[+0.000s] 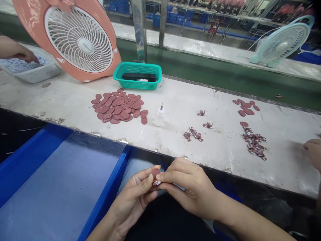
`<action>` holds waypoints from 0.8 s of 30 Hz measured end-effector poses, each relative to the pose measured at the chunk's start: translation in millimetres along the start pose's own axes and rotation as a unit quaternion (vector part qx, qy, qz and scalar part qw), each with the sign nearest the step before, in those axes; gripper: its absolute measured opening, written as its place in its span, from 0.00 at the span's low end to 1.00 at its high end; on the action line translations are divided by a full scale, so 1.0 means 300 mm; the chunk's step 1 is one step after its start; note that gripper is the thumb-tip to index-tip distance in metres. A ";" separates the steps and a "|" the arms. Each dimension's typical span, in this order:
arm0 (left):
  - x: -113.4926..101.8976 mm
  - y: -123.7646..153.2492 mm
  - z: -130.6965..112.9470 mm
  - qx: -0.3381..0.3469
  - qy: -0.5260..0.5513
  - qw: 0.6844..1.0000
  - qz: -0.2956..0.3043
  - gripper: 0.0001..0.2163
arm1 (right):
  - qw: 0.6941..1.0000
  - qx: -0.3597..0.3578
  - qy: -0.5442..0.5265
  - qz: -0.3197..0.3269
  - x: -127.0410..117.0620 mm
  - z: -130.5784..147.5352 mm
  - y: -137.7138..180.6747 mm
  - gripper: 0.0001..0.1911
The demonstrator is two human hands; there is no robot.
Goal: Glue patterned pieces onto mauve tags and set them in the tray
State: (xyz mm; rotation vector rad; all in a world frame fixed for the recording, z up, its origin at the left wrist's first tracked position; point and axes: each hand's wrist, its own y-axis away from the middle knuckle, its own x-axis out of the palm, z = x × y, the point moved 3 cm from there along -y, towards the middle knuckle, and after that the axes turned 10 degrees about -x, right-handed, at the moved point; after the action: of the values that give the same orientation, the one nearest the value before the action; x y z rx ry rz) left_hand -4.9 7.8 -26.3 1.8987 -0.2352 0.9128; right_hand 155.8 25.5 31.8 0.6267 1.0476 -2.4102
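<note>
Our left hand (135, 195) and right hand (192, 187) meet at 6 o'clock, fingertips pinched together on a red tag (155, 173), just below the bench (225, 147) edge. Tag pile (119, 106) at 11 o'clock; bottle (159, 115) at 12; blue bin (25, 157) at 8. Another person's hand (313, 152) at 3, on bench.
</note>
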 end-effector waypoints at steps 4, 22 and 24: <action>0.000 0.001 -0.001 -0.001 0.011 1.000 0.002 0.13 | 1.000 -0.009 -0.002 -0.016 0.002 0.005 0.001 0.04; 0.045 0.009 -0.031 -0.030 0.048 0.989 0.139 0.11 | 0.999 0.036 -0.029 -0.029 -0.064 0.025 -0.052 0.17; 0.052 0.011 -0.034 -0.040 0.063 0.982 0.175 0.11 | 0.997 0.046 -0.034 -0.051 -0.076 0.020 -0.053 0.17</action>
State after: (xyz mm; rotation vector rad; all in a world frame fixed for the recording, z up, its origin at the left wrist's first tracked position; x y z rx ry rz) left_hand -0.9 18.0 -11.1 1.7471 -0.5327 1.2338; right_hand 163.9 35.4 57.1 0.5299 0.9682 -2.5610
